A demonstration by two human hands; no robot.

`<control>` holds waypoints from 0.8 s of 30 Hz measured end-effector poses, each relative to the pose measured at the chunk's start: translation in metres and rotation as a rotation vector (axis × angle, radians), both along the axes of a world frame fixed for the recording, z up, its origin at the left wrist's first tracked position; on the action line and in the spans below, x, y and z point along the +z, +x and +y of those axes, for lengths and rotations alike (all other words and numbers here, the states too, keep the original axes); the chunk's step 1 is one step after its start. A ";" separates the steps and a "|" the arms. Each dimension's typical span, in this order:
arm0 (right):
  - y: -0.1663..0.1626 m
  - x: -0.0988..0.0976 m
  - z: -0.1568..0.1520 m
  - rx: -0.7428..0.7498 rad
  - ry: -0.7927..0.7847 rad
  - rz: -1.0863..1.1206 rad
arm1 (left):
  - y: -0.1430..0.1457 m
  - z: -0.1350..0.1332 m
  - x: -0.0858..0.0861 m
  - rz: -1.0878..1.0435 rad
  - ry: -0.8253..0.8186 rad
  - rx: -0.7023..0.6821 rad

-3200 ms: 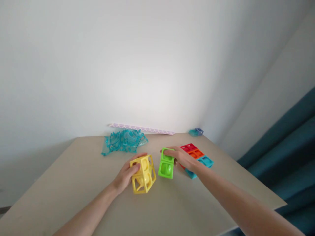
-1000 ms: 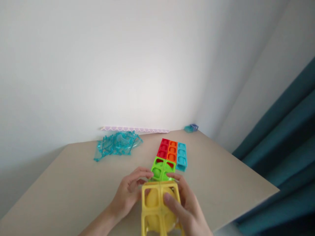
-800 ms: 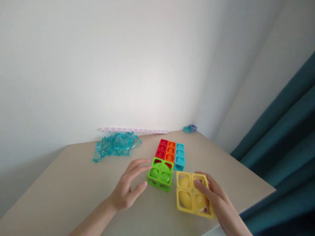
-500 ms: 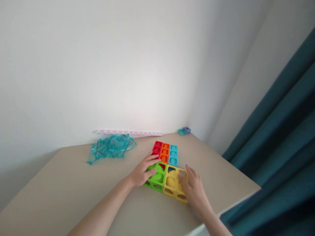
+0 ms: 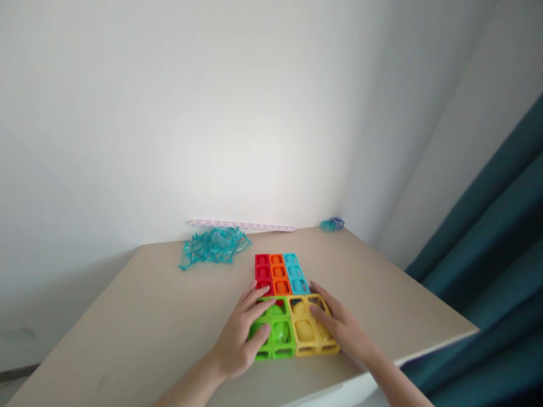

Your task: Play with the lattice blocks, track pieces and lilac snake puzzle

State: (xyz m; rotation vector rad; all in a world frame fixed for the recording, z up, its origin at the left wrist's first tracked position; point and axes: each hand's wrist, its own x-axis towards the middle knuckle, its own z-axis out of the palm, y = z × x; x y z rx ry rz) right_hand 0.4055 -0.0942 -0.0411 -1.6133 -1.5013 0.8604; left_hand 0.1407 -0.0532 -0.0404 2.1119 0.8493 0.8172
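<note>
A joined set of hollow plastic toy blocks lies on the table under both hands. Its near part has green blocks [image 5: 281, 332] on the left and yellow blocks [image 5: 304, 330] on the right, with rounded shapes inside the frames. Behind them run a red strip [image 5: 262, 271], an orange strip [image 5: 279, 271] and a light blue strip [image 5: 296, 271]. My left hand [image 5: 241, 333] clasps the green side, fingers across the top and thumb nearer me. My right hand [image 5: 339, 322] grips the yellow side from the right, with its thumb on top; parts of the outer blocks are hidden.
A crumpled heap of turquoise plastic [image 5: 216, 246] lies at the back left of the beige table [image 5: 169, 316]. A pale patterned strip [image 5: 241, 225] rests along the wall. At the back corner is a small blue-purple piece [image 5: 337, 223]. A teal curtain [image 5: 487, 271] hangs at the right.
The block set has come nearer the table's front edge and turned a little, its near edge now more level in view. Both hands moved with it. The camera view has shifted left.
</note>
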 end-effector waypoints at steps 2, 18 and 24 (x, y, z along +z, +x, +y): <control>-0.004 -0.001 -0.001 0.001 -0.016 -0.019 | -0.004 -0.004 -0.003 -0.025 -0.028 0.001; -0.018 0.019 -0.026 0.249 0.195 -0.284 | -0.005 -0.014 0.037 0.303 0.312 -0.023; -0.020 0.005 -0.031 0.229 0.235 -0.248 | 0.030 0.003 0.049 0.467 0.294 -0.209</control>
